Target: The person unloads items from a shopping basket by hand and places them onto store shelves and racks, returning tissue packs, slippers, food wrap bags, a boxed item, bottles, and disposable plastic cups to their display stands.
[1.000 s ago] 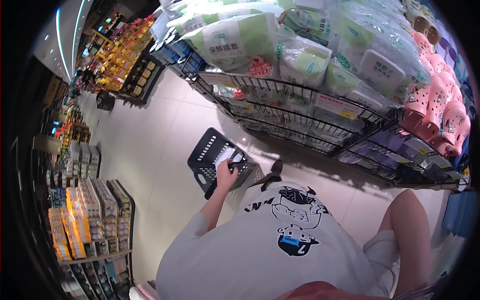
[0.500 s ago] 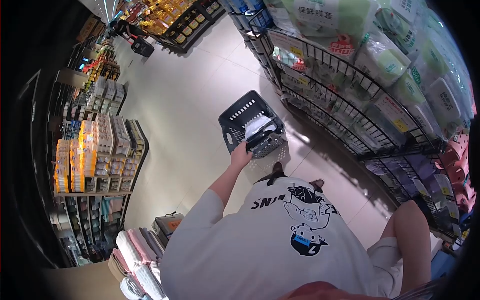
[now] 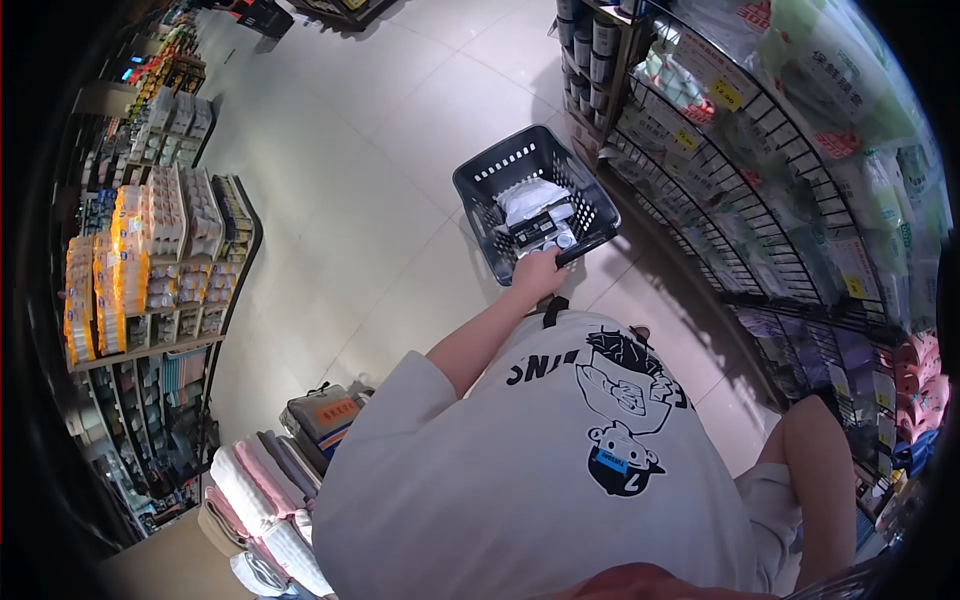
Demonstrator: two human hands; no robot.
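My left hand [image 3: 540, 272] is closed around the black handle [image 3: 592, 246] of a dark perforated shopping basket [image 3: 478, 225], in front of my body. Inside the basket lie a crumpled white bag [image 3: 532, 199], a black packet with white print [image 3: 538, 229] and small white items with round ends beside it. My right arm [image 3: 815, 450] is bent at the lower right. Its hand is out of view.
On the right stands a wire rack [image 3: 760, 150] of green-and-white packages, with pink clogs [image 3: 920, 380] beyond. Shelves of orange packs [image 3: 125, 265] are at left. Folded towels [image 3: 255, 490] and a grey bag [image 3: 325, 415] lie at lower left. Pale floor tiles [image 3: 400, 140] run between.
The basket and my left hand have shifted to the right in view, and the basket shows more of its inside. The rack has moved right and the towels have come into view.
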